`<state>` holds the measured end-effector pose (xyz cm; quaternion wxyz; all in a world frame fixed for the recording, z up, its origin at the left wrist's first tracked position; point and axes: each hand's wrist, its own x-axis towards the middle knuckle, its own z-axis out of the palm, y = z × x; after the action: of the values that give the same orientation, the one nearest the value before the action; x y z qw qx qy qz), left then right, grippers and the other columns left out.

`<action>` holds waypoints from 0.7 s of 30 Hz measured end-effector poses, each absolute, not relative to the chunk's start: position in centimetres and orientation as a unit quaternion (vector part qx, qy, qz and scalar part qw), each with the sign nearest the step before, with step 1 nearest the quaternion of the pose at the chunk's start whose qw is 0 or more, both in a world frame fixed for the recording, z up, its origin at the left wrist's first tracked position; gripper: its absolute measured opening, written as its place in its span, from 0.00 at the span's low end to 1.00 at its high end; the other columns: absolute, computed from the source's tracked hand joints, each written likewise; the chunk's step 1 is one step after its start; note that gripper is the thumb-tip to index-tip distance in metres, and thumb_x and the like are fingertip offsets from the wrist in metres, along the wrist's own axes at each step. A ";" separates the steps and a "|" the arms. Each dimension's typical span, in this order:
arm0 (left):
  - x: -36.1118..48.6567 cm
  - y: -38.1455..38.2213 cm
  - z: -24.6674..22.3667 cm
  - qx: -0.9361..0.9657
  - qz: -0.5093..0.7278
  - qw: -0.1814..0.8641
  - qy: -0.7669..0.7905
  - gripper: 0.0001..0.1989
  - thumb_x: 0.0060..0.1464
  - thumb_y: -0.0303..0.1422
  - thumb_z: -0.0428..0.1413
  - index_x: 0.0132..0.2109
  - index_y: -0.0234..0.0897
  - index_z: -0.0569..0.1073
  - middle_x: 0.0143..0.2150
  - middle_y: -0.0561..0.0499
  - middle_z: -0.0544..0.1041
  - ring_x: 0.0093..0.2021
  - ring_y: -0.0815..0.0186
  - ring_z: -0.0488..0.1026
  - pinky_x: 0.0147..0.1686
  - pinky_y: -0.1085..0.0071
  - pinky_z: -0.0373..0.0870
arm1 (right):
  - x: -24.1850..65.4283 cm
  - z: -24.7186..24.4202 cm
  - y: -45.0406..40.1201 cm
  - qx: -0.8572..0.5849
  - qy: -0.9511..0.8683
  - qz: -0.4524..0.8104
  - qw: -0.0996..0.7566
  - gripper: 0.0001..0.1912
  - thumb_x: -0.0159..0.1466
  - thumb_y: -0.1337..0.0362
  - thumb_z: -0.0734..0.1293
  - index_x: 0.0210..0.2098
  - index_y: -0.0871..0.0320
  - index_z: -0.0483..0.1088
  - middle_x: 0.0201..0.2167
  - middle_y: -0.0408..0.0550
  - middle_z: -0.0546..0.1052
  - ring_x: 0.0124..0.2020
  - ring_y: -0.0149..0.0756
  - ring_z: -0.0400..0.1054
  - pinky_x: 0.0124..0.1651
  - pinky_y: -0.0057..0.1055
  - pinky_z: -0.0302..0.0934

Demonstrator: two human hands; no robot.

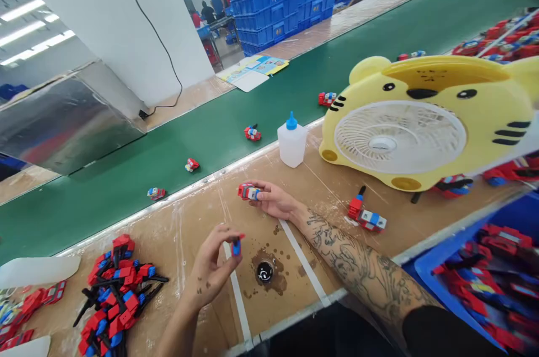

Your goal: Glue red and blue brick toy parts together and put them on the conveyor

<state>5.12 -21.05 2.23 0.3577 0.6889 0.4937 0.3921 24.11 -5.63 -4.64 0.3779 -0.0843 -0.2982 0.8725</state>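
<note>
My left hand (210, 270) pinches a small red and blue plastic part (236, 247) between thumb and fingers. A little farther out, my right hand (273, 200) is closed around a small red, white and blue toy vehicle (248, 192); its fingers and thumb cover part of it. The two held pieces are apart. On the table below them sits a small round dish of black liquid (265, 273), with dark wet spots around it. To the left of my left hand lies a heap of red and blue parts with black rods (115, 295).
Beyond the table edge runs a green conveyor belt (219, 146) carrying several toy vehicles. A white squeeze bottle (292, 143) and a yellow animal-faced fan (484, 138) stand ahead to the right. One toy vehicle (366, 214) lies by the fan. A blue bin (433, 278) of parts is at right.
</note>
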 end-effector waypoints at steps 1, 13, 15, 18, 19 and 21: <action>5.0 -20.4 1.8 0.617 0.461 0.376 0.515 0.17 0.55 0.29 0.61 0.53 0.43 0.73 0.49 0.45 0.74 0.50 0.60 0.73 0.53 0.62 0.69 | 24.0 -4.6 -5.8 -0.083 -0.300 0.872 0.377 0.27 0.51 0.66 0.78 0.50 0.56 0.75 0.52 0.51 0.77 0.49 0.36 0.72 0.50 0.30 0.65; 5.6 -15.0 0.3 0.430 0.583 0.414 0.551 0.28 0.46 0.36 0.68 0.55 0.37 0.75 0.48 0.43 0.79 0.49 0.58 0.77 0.52 0.62 0.72 | 22.9 -5.2 -6.4 -0.149 -0.424 0.797 0.402 0.31 0.48 0.67 0.79 0.51 0.53 0.73 0.51 0.49 0.78 0.50 0.40 0.72 0.56 0.37 0.61; 5.3 -14.8 -0.1 0.454 0.560 0.398 0.567 0.28 0.46 0.36 0.68 0.56 0.36 0.75 0.49 0.42 0.79 0.49 0.57 0.77 0.54 0.60 0.71 | 22.8 -5.6 -6.4 -0.162 -0.470 0.769 0.401 0.32 0.49 0.68 0.79 0.52 0.52 0.72 0.51 0.49 0.77 0.50 0.41 0.72 0.57 0.39 0.61; 4.8 -14.7 -0.5 0.485 0.521 0.387 0.586 0.27 0.47 0.36 0.67 0.55 0.36 0.75 0.50 0.42 0.79 0.50 0.57 0.77 0.55 0.58 0.71 | 22.6 -6.0 -6.4 -0.178 -0.513 0.739 0.399 0.32 0.49 0.67 0.79 0.53 0.52 0.71 0.49 0.49 0.78 0.49 0.40 0.73 0.57 0.40 0.62; 4.7 -14.7 -0.6 0.487 0.515 0.392 0.587 0.26 0.48 0.36 0.66 0.55 0.36 0.75 0.51 0.42 0.79 0.50 0.56 0.77 0.56 0.58 0.71 | 22.5 -6.1 -6.5 -0.183 -0.523 0.730 0.400 0.33 0.49 0.67 0.79 0.53 0.52 0.71 0.49 0.49 0.78 0.49 0.40 0.73 0.57 0.41 0.62; 4.7 -14.6 -0.7 0.477 0.517 0.405 0.584 0.26 0.49 0.36 0.65 0.56 0.36 0.75 0.52 0.42 0.79 0.51 0.56 0.77 0.56 0.57 0.70 | 22.5 -6.0 -6.6 -0.197 -0.543 0.712 0.400 0.32 0.50 0.66 0.78 0.54 0.52 0.71 0.49 0.49 0.78 0.49 0.42 0.72 0.57 0.42 0.63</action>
<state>4.65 -14.57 -0.70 0.4046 0.4771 0.5840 0.5173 22.51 -6.58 -6.03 0.4005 -0.1966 -0.5429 0.7115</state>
